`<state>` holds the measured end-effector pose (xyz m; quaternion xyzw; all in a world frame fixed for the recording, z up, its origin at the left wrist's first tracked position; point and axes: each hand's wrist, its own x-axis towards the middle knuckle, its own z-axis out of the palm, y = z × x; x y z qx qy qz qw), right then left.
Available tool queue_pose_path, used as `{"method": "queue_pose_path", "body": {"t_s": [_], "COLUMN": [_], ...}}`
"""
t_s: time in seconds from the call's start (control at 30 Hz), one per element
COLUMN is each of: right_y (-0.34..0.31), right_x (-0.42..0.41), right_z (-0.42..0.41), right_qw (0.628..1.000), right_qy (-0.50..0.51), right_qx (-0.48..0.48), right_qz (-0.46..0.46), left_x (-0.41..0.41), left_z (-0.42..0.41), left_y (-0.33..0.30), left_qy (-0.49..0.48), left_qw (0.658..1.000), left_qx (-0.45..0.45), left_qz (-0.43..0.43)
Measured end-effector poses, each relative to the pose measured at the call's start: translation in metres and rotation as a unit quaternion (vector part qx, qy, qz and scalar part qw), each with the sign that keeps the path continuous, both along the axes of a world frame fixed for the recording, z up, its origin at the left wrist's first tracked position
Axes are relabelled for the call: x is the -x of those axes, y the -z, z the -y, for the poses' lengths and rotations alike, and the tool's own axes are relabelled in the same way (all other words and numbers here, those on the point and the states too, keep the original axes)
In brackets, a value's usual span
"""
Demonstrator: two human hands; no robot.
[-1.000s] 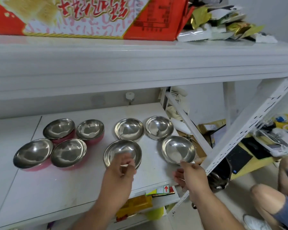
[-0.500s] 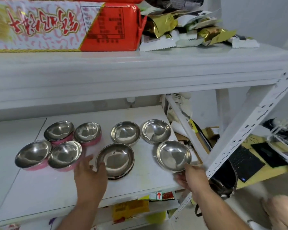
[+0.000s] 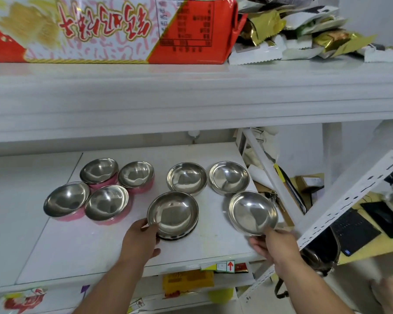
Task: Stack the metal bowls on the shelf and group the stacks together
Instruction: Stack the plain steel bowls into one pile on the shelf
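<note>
Nearest the front edge of the shelf (image 3: 82, 252), the left hand (image 3: 139, 242) is curling its fingers against the near-left rim of the front-centre bowl (image 3: 173, 213). That bowl is sitting on a dark ring or a second bowl beneath it — I cannot tell which. To the right, the right hand (image 3: 273, 244) is pinching the near rim of the tilted bowl (image 3: 252, 213), thumb over the lip and fingers hidden underneath, and the bowl looks to be lifting off the board close to the shelf's right end.

The risk, as I judge it, is in that thin pinch: a smooth steel rim held at one point could swing and slip, and the bowl would drop past the near-right corner toward the clutter below. Pressing on the centre bowl's rim could also tip it off whatever it is resting on.

Farther back, two plain bowls are standing side by side — the far-centre bowl (image 3: 187, 179) and the far-right bowl (image 3: 229, 177) — neither stacked yet. At far left, four pink-sided bowls (image 3: 104, 189) are huddling close, some touching. The slanted white brace (image 3: 268, 175) is crossing just beyond the right end, narrowing the room for a lifted bowl. Overhead, the upper shelf is carrying a red carton (image 3: 114, 30) and loose wrappers (image 3: 304, 32).
</note>
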<state>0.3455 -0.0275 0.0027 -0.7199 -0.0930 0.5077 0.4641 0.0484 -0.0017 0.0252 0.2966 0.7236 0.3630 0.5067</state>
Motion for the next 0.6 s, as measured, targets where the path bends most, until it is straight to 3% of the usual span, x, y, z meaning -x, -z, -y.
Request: {"method": "queue_pose_path", "body": {"t_s": [0.2, 0.43, 0.6], "right_y": [0.001, -0.002, -0.012], "right_x": [0.006, 0.014, 0.016], "right_z": [0.006, 0.014, 0.018], "right_qw": [1.0, 1.0, 0.999], "right_qy": [0.004, 0.021, 0.032], "right_qx": [-0.008, -0.019, -0.003], "right_qz": [0.01, 0.004, 0.014], "left_x": [0.008, 0.015, -0.009], "left_z": [0.0, -0.057, -0.144], "left_y": [0.0, -0.024, -0.02], "left_qy": [0.034, 0.102, 0.224], "left_qw": [0.999, 0.97, 0.946], "left_qx": [-0.002, -0.103, -0.037], "left_qz": [0.005, -0.197, -0.233]}}
